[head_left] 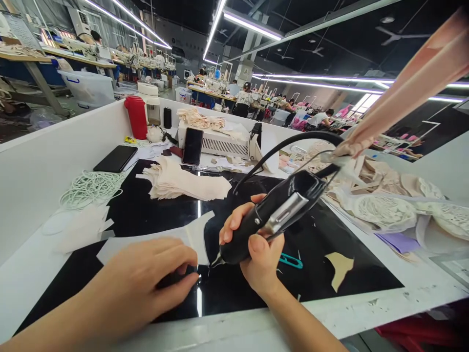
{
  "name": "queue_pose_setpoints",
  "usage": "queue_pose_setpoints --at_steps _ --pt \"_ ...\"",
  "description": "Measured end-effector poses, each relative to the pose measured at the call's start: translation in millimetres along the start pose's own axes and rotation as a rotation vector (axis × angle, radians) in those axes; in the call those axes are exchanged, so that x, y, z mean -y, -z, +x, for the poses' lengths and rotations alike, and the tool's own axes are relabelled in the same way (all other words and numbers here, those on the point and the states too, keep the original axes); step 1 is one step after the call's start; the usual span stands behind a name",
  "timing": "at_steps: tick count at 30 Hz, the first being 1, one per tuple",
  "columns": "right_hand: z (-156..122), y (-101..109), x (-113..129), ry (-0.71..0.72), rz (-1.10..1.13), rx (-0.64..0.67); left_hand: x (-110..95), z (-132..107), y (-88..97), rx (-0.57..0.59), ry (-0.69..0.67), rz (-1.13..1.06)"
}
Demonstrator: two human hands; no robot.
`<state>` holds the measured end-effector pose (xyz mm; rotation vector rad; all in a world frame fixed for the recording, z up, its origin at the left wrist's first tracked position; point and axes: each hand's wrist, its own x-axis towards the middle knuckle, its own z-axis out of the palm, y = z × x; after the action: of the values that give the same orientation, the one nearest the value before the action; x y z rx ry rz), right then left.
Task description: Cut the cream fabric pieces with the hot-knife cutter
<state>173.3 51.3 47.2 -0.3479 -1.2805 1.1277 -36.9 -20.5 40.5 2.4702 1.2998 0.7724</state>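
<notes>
My right hand is wrapped round a black handheld tool with a silver lever and a pointed metal tip. The tool slants down to the left, its tip at the right edge of a pale fabric piece. A pink fabric strip is tied at its upper end, where a black cable leaves it. My left hand lies over the near side of the fabric piece, fingers bent and thumb apart from the forefinger. Under both hands is a glossy black mat.
Stacked pale fabric pieces lie behind. Left are green cord and a black phone; another phone leans on a white box. Lace bras pile up right. Teal snips and a beige scrap lie nearer.
</notes>
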Motion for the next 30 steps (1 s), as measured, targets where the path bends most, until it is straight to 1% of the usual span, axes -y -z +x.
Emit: queue_pose_setpoints --at_steps 2,4,7,10,18,24,30 --pt "-0.9 -0.5 -1.7 0.010 0.013 -0.004 4.4 19.6 -9.5 0.041 -0.021 0.001" --pt "-1.4 -1.1 -3.0 0.014 0.033 -0.012 10.5 29.6 -21.0 0.108 -0.040 0.033" --pt "-1.2 -2.1 -4.1 0.000 0.033 -0.039 18.4 34.4 -35.7 0.173 -0.061 0.083" --pt "-0.4 -2.8 -4.6 0.005 0.011 -0.055 21.4 37.7 -42.8 0.180 -0.068 0.106" --pt "1.1 -3.1 -8.1 0.012 0.024 -0.052 22.3 42.1 -44.3 0.149 -0.109 0.081" --pt "1.4 -4.2 -9.1 0.026 -0.037 -0.049 24.3 41.1 -44.6 0.154 -0.088 0.051" --pt "-1.5 -5.3 -6.3 0.020 -0.049 -0.048 22.8 39.9 -41.8 0.166 -0.067 -0.045"
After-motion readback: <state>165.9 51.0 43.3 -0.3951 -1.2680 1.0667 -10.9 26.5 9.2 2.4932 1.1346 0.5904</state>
